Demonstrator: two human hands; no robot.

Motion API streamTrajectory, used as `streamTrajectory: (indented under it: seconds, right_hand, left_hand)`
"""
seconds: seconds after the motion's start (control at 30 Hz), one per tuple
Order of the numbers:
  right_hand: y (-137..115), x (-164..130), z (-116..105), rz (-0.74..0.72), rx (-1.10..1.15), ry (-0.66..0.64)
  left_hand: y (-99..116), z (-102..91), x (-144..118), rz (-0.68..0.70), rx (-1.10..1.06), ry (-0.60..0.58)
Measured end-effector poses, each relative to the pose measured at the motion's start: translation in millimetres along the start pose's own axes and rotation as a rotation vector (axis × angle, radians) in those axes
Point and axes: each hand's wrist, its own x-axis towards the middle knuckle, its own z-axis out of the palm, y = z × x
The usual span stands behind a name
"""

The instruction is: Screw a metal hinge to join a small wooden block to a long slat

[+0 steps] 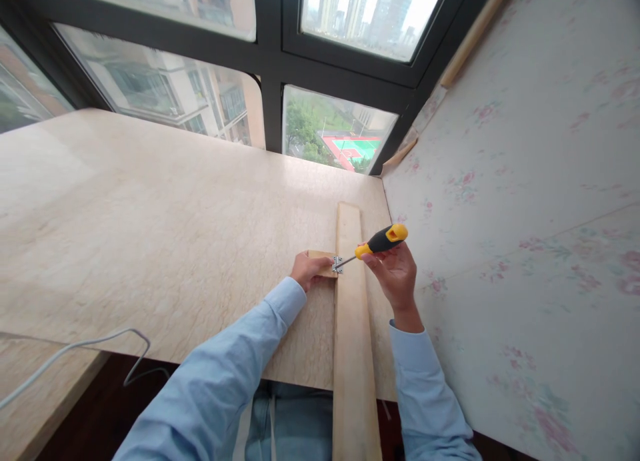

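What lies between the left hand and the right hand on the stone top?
In the head view, a small metal hinge lies between the left hand and right hand, where the small wood block meets the long plank. The screwdriver tip rests on it.

Marble-look ledge under a big window, floral wall alongside.

Pale, veined ledge (150,234) spreading wide beneath a dark-framed window (273,67). Beyond the glass, apartment blocks, trees and a red-and-green sports court (356,149). Off to the right, floral wallpaper (525,214), pink and faded, with a wooden trim strip (475,31) running up near the window frame. Down at lower left, a thin white cable (80,347) looping over the ledge edge above dark flooring.
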Motion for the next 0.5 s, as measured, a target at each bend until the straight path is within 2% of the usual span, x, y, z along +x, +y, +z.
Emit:
streamTrajectory:
  seconds: [0.3,0.4,0.5]
  right_hand:
    - [-31,35,-1,0.198,-0.017,-0.361]
    - [-35,42,0,0.160,-0.184,-0.387]
    - [-35,45,4,0.069,-0.427,-0.345]
  left_hand:
    - [0,0.3,0,-0.004,-0.010,0.002]
    - [0,0.3,0,-0.008,-0.026,0.005]
    - [1,-0.5,-1,-0.002,-0.020,-0.012]
